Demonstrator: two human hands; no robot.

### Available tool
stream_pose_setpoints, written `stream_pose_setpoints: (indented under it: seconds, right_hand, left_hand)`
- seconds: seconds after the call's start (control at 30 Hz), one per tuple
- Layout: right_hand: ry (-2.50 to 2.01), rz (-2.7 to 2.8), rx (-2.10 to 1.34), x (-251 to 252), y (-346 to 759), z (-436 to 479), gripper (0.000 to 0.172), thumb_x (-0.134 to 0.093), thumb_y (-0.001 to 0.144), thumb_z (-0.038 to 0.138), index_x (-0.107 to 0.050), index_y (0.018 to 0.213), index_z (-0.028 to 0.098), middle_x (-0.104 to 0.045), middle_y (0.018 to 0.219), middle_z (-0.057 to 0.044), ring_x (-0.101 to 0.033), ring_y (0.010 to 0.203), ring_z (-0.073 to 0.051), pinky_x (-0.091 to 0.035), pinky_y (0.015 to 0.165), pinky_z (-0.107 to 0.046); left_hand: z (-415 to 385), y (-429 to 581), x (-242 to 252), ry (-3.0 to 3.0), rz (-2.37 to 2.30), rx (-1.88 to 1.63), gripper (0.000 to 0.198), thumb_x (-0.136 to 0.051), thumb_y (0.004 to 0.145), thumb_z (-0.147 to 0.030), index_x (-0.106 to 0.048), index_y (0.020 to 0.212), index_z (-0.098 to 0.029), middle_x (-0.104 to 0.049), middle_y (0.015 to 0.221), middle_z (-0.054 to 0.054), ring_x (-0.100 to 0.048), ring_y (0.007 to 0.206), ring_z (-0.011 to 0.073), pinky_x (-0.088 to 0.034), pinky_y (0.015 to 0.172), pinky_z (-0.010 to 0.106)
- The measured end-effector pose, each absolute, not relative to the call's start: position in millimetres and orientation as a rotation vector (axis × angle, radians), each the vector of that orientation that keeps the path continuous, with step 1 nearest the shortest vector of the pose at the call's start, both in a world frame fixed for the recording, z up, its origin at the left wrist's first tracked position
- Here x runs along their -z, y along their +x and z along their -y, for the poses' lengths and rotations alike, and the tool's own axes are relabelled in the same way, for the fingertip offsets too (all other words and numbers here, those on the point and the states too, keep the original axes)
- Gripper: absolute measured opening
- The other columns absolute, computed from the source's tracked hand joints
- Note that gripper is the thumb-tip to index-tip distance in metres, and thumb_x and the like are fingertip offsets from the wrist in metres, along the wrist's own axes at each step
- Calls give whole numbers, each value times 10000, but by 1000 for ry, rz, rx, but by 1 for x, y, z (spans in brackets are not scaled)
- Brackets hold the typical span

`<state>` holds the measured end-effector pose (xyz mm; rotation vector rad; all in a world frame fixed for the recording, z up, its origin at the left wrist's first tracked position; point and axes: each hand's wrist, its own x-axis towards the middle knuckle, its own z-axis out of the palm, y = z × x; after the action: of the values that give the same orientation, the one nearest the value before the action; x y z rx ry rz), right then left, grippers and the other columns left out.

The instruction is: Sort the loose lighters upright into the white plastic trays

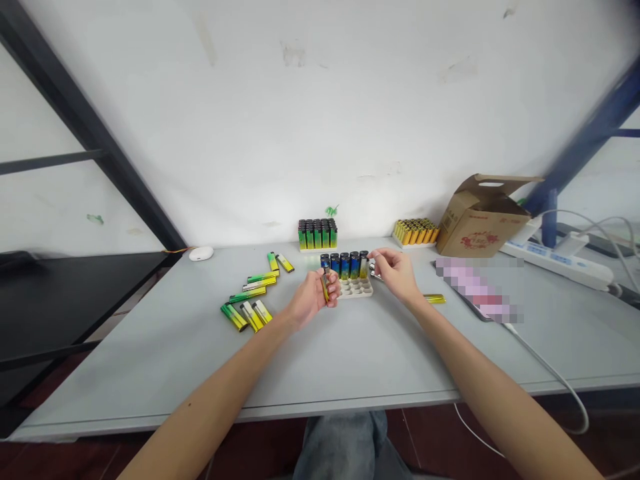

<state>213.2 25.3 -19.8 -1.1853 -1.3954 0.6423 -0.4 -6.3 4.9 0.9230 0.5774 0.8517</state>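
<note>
My left hand [316, 297] is closed around a lighter [325, 287], its dark top pointing up, just in front of the white holed tray [363, 291]. Blue and silver-yellow lighters [345, 267] with black tops stand upright in the tray's back rows, while the front holes show bare. At the tray's right end, my right hand [395, 272] pinches a shiny silver lighter [376, 273], mostly hidden by the fingers. Several loose green-yellow and silver-yellow lighters [249, 292] lie on the table left of my left hand.
By the wall stand a tray of green lighters [318, 235] and one of orange lighters [417, 232]. An open cardboard box [473, 223], a power strip [560, 260] and a phone [475, 290] with a cable are at right. A yellow lighter [435, 299] lies behind my right forearm; a white case [201, 253] sits far left.
</note>
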Motion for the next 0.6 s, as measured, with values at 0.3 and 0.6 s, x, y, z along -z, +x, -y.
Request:
stream_pose_setpoints:
  seconds: [0.3,0.6]
  right_hand:
    - [-1202,1394,-643,18,214,-24,368,-545,831,489,-683,808,149,-505,493,21,-429,461,-108,-333,479,-241]
    - [-1107,1418,-632,10,205,-13,348,-558,850,480,-669,917,157,-516,520,26,-455,488,-107,-361,498,-242]
  left_hand:
    - [3,-4,-2,922,-535,-875,264,-324,895,-356,-441,733,-185,-378,656,-3,-392,540,126,-383,496,226]
    - [3,0,4,1048,-582,-939,235,-514,912,-420,-467,900,-190,-604,794,30,-627,732,171,-521,662,312]
